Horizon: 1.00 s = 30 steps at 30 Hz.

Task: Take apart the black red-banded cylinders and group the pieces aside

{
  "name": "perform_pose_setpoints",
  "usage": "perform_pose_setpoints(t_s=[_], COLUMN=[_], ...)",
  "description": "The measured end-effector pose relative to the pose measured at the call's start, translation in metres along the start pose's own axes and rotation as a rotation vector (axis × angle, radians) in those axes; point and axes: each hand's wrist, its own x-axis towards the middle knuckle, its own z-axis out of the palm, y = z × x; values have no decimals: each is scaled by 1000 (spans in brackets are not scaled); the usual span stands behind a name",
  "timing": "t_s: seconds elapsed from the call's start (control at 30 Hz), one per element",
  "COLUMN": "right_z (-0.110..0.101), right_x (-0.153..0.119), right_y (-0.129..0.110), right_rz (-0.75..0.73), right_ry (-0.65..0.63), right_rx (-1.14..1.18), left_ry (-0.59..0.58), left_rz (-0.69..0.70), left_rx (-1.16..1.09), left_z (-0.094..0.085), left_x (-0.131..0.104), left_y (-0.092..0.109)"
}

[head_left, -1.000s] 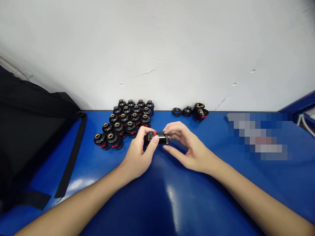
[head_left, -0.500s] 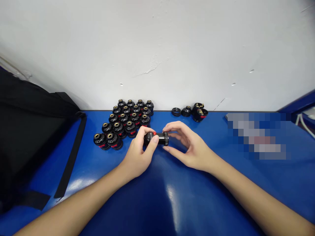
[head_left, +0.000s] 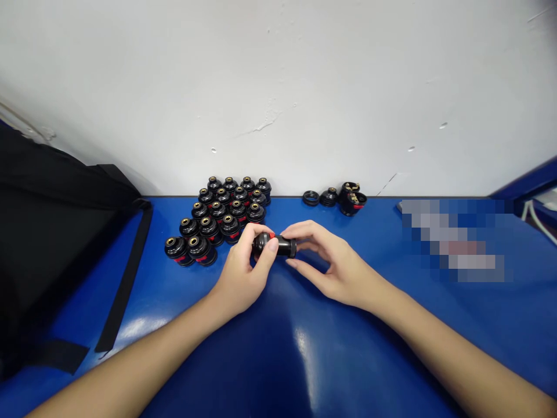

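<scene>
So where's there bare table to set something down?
Bare blue tabletop shows between the left forearm and right forearm, and between the right hand and pixelated patch. It's crowded beyond the left hand, where black parts cluster, and by the wall, around the black ring.

Black bag [head_left: 52,232] at the table's [head_left: 348,360] left
We see its dark strap [head_left: 125,278] lying on the table, a scuffed white wall [head_left: 278,87] behind it, and a pixelated patch [head_left: 461,247] towards its right.

We see bare skin from fingertips to forearms: our left hand [head_left: 243,267] and right hand [head_left: 333,261] have slender fingers [head_left: 307,228] and smooth nails [head_left: 272,245] (short, as far as we can tell), and our wrists [head_left: 213,305] narrow below slim, uncovered forearms [head_left: 452,342].
</scene>
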Motion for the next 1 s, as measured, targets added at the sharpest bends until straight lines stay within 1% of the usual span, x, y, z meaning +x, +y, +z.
perform_pose_setpoints(t_s=[0.07,0.17,0.23,0.3,0.33,0.4,0.47,0.53,0.6,0.7,0.77,0.83,0.93,1.0], right_z=[1,0,-2,-2,-2,-1,1,3,2,-2,-4,-5,-1,1], right_x=[0,2,3,3,2,2,1,1,1,2,2,2,2,1], right_y=[-1,-4,-6,-6,-5,-2,0,0,-2,-7,-8,-7,-2,0], right_rz=[-1,128,207,223,207,130,37,-8,24,140,176,143,15,-43], right_ry=[20,70,56,35,34,53,66,74,72,20,-11,-7,20,48], right_rx=[-18,-36,-28,0,19,41,20,-14,-40,-100,-127,-113,-75,-76], left_ry=[0,-49,-83,-92,-82,-47,-18,-17,-36,-84,-104,-91,-41,-30], left_rz=[1,44,69,73,61,15,-28,-30,2,52,66,54,4,-11], left_rx=[-9,-49,-66,-63,-56,-42,-34,-40,-63,-101,-101,-80,-45,-33], left_z=[0,-2,-2,-3,-2,-2,-2,-2,-2,-3,-3,-3,-3,-3], left_x=[0,-1,-1,-1,-1,0,1,2,1,0,-1,0,1,2], left_y=[0,1,2,2,2,2,2,2,3,4,4,4,4,5])
